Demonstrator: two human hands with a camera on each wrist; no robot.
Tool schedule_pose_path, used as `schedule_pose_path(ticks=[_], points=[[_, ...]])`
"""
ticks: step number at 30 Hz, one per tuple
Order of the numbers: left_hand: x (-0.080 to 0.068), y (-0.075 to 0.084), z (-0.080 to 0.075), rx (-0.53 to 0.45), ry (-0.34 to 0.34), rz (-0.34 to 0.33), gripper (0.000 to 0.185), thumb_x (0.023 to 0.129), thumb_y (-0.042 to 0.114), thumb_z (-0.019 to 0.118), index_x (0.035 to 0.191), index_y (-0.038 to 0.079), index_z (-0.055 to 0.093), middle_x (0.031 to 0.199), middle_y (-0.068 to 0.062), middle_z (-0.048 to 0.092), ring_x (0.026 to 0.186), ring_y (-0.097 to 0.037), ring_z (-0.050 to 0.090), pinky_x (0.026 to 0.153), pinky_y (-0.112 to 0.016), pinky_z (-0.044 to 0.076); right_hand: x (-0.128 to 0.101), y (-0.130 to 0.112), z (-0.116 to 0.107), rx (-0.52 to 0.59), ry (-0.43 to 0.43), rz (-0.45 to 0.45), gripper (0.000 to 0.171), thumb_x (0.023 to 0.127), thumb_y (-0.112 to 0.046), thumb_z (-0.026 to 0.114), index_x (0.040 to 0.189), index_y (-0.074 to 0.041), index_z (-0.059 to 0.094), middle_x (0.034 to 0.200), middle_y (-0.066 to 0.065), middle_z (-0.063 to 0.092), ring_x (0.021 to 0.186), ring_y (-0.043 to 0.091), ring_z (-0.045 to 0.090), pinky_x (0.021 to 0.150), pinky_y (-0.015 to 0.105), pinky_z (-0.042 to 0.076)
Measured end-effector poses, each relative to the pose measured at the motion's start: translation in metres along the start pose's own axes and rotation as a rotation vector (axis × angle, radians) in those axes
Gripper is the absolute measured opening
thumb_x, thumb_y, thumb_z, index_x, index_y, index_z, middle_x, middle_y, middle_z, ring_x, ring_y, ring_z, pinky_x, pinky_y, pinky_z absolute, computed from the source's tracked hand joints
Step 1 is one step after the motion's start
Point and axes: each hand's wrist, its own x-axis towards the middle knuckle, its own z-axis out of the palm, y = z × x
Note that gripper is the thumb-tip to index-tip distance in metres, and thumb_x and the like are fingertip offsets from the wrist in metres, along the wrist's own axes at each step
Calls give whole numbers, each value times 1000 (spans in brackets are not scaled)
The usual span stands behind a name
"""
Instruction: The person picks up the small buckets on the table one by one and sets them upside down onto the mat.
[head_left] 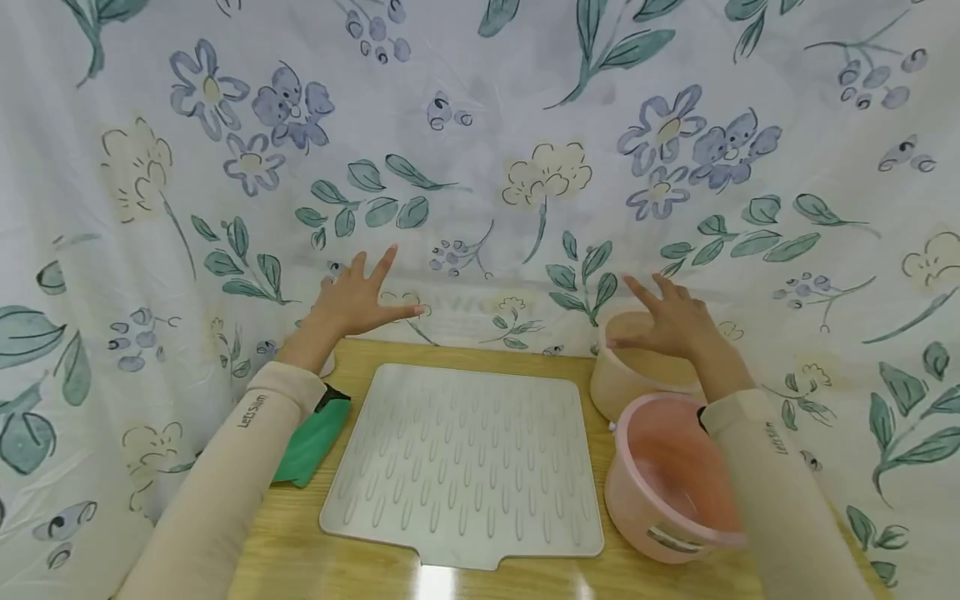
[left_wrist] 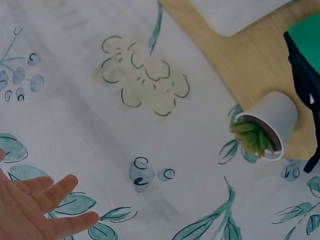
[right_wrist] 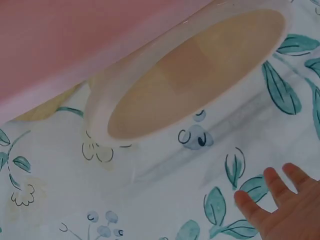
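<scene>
My left hand (head_left: 356,302) is raised before the floral curtain, fingers spread and holding nothing. Below its wrist lie a green cloth pouch (head_left: 313,442) with a black edge and a small white pot (left_wrist: 280,117) with a green succulent (left_wrist: 254,137), which the left forearm mostly hides in the head view. My right hand (head_left: 671,323), also spread and bare, overlaps the cream bucket (head_left: 611,387) in the head view. Under the right forearm stands a pink bucket (head_left: 637,508). Between the two arms a pale grey ridged drying mat (head_left: 468,467) lies flat on the wooden table.
A white curtain (head_left: 480,217) printed with flowers and leaves hangs behind and around the wooden table (head_left: 300,558). The two buckets stand close together at the table's right, beside the mat. Pouch and pot are at its left.
</scene>
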Motion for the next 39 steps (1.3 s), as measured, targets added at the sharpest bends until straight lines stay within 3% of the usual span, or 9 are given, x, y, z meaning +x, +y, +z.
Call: schedule_pose_path(ticks=[11,24,34,39], points=[[-20,-7,-6,26,11,38,103,72,81,43,147,32,-9,147,-26,15,124,-51,31,92,-70,23,-14,15,-5,36,2,21,107,66,-70,64,149,-29,11,123,25,36,112,43,35,84,64,33],[-37,-16,3,33,-18,44,103,70,83,39,146,34,-11,147,-26,18,123,-52,31,89,-69,28,-30,26,3,2,-43,0,110,62,-79,56,148,-25,17,118,25,39,101,44,46,70,64,39],[-55,-20,12,29,-11,75,102,70,84,38,147,34,-6,145,-23,25,116,-51,41,84,-67,34,-52,39,-2,40,-32,-21,106,64,-72,63,148,-22,22,110,23,43,97,36,47,69,54,43],[-63,-24,15,34,-7,95,101,73,80,41,149,30,-2,141,-25,30,105,-49,50,73,-61,43,-65,48,-2,47,-48,1,106,65,-72,63,148,-19,22,110,24,42,97,36,48,69,53,44]])
